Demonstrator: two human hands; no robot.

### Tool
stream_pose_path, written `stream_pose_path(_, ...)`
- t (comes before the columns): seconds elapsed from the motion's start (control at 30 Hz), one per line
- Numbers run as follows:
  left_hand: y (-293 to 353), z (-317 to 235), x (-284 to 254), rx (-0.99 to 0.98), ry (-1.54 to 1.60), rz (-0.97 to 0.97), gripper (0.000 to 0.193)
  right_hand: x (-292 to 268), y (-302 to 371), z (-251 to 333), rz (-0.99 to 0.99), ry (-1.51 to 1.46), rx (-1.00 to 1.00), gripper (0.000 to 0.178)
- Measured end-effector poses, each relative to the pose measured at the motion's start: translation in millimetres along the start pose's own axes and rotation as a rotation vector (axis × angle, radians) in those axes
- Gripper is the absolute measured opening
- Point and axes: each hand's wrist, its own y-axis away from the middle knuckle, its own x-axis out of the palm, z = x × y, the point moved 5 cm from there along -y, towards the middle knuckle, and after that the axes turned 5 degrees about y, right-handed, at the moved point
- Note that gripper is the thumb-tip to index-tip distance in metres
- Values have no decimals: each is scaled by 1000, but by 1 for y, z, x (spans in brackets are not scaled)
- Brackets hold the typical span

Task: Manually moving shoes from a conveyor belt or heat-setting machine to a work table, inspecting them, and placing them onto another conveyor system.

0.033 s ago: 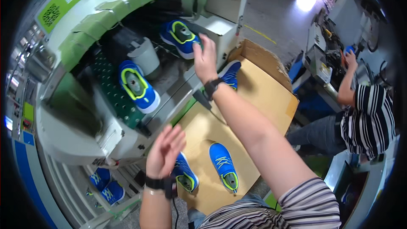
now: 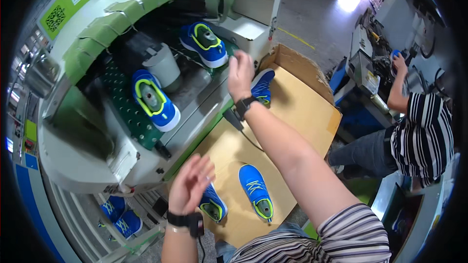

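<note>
Inside the machine's opening sit two blue sneakers with lime collars, each with a grey last in it: the far sneaker (image 2: 204,45) and the near sneaker (image 2: 155,100). My right hand (image 2: 241,75) hangs just right of the far sneaker, apart from it, fingers extended and empty. My left hand (image 2: 190,182), empty with its fingers spread, is raised over the left side of the cardboard. Below it a partly hidden blue sneaker (image 2: 213,203) lies beside another blue sneaker (image 2: 254,190). Behind my right wrist stands one more blue sneaker (image 2: 263,85), partly covered.
The cardboard sheet (image 2: 300,112) has a raised torn flap at its far end. A pale machine (image 2: 73,165) with a green padded hood fills the left. Blue sneakers (image 2: 127,223) rest on a rack at lower left. A co-worker in a striped shirt (image 2: 421,131) stands at the right.
My right hand has moved away from the heel of the far sneaker, to the right and slightly down. My left hand has dropped a little. The whole view has shifted slightly.
</note>
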Motion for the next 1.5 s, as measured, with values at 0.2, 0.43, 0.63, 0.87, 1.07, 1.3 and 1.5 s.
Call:
stream_pose_path(0.2,79,56,-47,-197,44,-35,38,-32,72,-112,531,646,288,46)
stream_pose_path(0.43,99,66,-52,-202,6,-46,37,-93,118,-110,661,592,81,42)
stream_pose_path(0.63,117,81,-44,-200,-63,-54,38,-227,199,-65,673,277,82,85)
stream_pose_path(0.87,130,106,-47,-245,-160,-77,37,-342,259,-66,661,309,623,111)
stream_pose_path(1.07,142,126,-27,-270,-279,-41,37,-339,278,10,550,436,257,112)
stream_pose_path(1.3,145,142,-21,-297,-335,10,38,-309,303,-42,540,-117,788,83)
stream_pose_path(1.5,129,145,-29,-152,-460,13,55,-317,262,27,472,-462,970,57)
